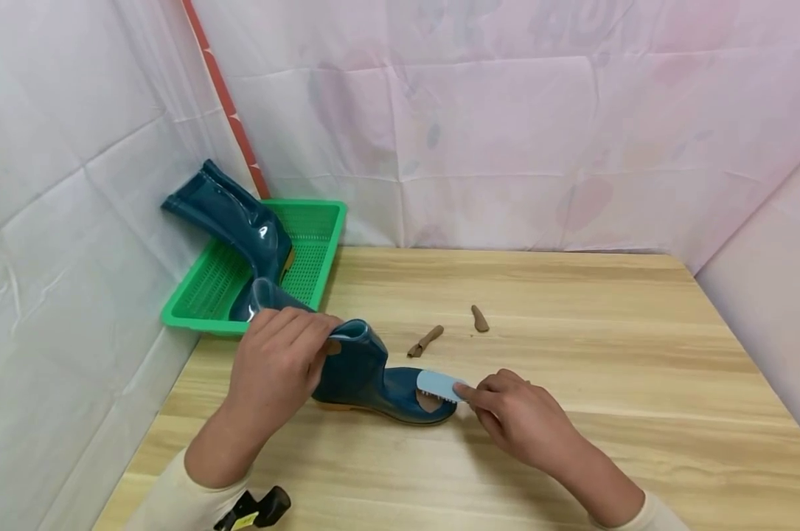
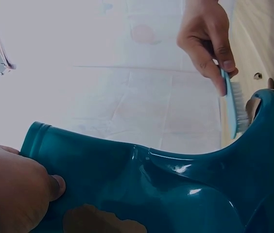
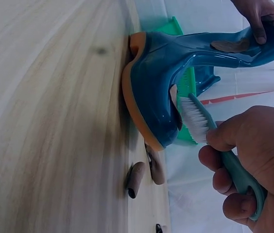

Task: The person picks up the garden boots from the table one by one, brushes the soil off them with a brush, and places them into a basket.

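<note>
A dark blue rubber boot [image 1: 356, 376] stands on the table, its toe to the right. At the top of its shaft my left hand [image 1: 283, 361] grips the rim, thumb and fingers pinching it. My right hand [image 1: 522, 417] holds a light blue brush [image 1: 439, 385] over the toe, bristles down, beside a brown patch [image 1: 429, 401]. In the right wrist view, the fingers of my right hand [image 3: 253, 160] curl round the handle of the brush [image 3: 195, 119]. Another brown patch [image 2: 100, 221] shows on the shaft in the left wrist view.
A green basket [image 1: 333, 243] at the back left holds another blue boot [image 1: 240, 221]. Behind the boot on the table lie two brown curled pieces, one nearer [image 1: 426, 341] and one farther [image 1: 480, 318]. A black object [image 1: 260, 509] is at the front left. White sheets hang around the table.
</note>
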`<state>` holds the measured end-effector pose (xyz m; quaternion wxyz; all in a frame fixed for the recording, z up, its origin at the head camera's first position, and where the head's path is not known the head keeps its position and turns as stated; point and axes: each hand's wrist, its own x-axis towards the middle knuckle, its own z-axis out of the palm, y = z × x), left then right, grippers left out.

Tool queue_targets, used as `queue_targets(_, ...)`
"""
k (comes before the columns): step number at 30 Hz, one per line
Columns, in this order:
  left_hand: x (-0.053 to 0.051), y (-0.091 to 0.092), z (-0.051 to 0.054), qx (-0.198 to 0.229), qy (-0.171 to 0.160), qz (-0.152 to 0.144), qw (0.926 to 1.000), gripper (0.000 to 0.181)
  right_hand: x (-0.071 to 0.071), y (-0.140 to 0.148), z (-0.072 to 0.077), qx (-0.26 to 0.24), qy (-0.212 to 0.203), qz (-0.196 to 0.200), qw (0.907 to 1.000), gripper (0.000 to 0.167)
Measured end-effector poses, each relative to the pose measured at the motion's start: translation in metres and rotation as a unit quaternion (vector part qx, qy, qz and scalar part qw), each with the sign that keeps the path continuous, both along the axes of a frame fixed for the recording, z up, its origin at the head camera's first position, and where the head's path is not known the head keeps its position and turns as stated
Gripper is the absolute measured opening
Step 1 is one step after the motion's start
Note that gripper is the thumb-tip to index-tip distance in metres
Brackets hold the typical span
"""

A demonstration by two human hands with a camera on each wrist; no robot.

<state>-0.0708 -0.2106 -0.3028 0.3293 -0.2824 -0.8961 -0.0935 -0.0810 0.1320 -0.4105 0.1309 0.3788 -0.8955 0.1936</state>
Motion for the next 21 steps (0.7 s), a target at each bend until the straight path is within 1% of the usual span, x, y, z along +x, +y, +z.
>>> queue_targets(4,0.001,0.001,0.000,0.002,-0.006,0.001,1.0000,0.019,-0.001,-0.004,0.003,-0.014,0.003,0.005,0.9999,0.045)
queue_targets(8,0.002,0.000,-0.001,0.005,-0.007,0.003,1.0000,0.020,-0.001,-0.013,0.005,-0.018,0.000,0.014,0.9997,0.045)
queue_targets(15,0.002,-0.002,-0.003,0.006,-0.006,0.001,1.0000,0.022,0.002,-0.023,0.004,-0.008,-0.003,0.026,0.9996,0.042)
queue_targets(21,0.002,-0.002,-0.003,0.008,-0.006,0.001,0.9999,0.021,0.001,-0.022,0.003,0.010,-0.007,0.019,0.9998,0.040)
